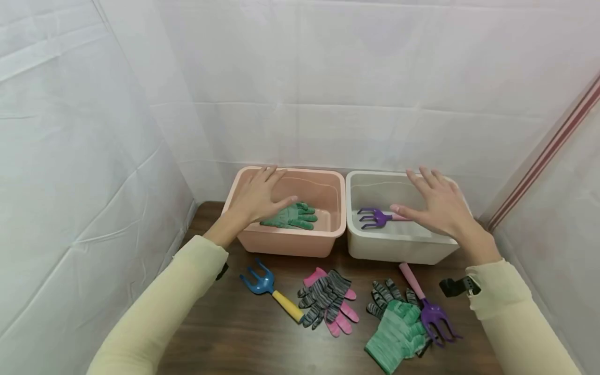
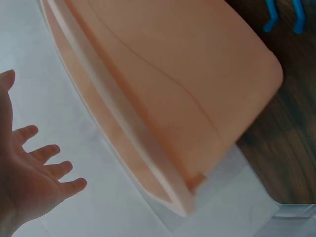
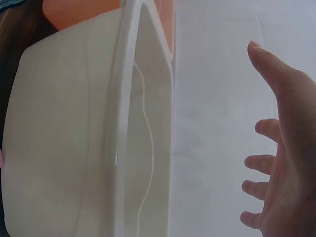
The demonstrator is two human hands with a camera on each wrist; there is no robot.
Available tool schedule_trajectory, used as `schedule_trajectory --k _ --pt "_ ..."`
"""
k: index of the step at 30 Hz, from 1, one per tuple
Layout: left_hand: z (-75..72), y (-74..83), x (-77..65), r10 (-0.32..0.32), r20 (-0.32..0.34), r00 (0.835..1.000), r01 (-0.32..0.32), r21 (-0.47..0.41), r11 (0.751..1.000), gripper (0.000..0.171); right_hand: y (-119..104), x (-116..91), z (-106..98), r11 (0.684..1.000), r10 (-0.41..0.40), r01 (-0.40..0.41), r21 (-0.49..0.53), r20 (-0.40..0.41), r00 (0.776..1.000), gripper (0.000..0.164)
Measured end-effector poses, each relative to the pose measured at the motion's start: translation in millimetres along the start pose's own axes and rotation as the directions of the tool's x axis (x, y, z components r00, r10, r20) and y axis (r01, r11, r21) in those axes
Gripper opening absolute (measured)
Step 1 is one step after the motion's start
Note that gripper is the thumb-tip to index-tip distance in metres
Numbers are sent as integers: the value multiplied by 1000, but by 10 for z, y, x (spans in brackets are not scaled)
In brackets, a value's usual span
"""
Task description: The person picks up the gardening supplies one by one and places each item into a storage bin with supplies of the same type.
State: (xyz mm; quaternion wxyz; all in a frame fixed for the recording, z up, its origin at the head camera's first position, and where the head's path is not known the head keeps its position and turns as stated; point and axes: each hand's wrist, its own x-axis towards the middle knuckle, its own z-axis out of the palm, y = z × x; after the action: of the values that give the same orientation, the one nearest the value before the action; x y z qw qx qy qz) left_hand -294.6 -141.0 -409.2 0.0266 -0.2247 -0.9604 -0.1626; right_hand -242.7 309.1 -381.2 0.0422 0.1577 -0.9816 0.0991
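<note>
My left hand hovers with spread fingers over the pink bin, holding nothing. Inside that bin lies a green glove. Above the white bin hangs my right hand, its fingers spread and nothing in them. A purple hand fork with a pink handle lies in the white bin, its handle end partly hidden by my right hand. In the left wrist view the left hand is apart from the bin's rim. The right wrist view likewise has the right hand clear of the rim.
On the dark wooden table lie a blue fork with a yellow handle, a grey striped glove over a pink glove, a green glove over another grey one, and a purple fork. White sheeting surrounds the table.
</note>
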Motion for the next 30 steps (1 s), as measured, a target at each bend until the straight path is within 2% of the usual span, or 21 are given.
schedule_trajectory --k 4,10,17,22,24,26,30 --pt "-23 -111 -74 14 -20 1000 -14 -26 1000 83 -60 -12 19 1000 -14 15 19 -21 1000 103" --pt "-136 -315 -236 8 -2 1000 -8 -85 996 78 -181 4 80 997 -13 15 81 -24 1000 103" --pt "-239 -605 -425 -43 -43 998 36 -141 989 74 -291 -29 213 983 -44 54 178 -58 997 101" --pt "-244 -835 -560 -102 -94 990 80 -216 973 70 -419 -69 325 952 -43 61 300 -66 997 99" --pt "-238 -915 -603 -143 -85 986 116 -270 956 70 -476 -77 364 937 -55 76 341 -71 996 98" --pt "-241 -965 -640 -182 -56 982 153 -340 928 71 -531 -85 401 922 -67 92 376 -77 995 96" --pt "-238 -1016 -707 -270 19 963 241 -511 825 70 -640 -111 462 887 -95 123 445 -85 992 91"
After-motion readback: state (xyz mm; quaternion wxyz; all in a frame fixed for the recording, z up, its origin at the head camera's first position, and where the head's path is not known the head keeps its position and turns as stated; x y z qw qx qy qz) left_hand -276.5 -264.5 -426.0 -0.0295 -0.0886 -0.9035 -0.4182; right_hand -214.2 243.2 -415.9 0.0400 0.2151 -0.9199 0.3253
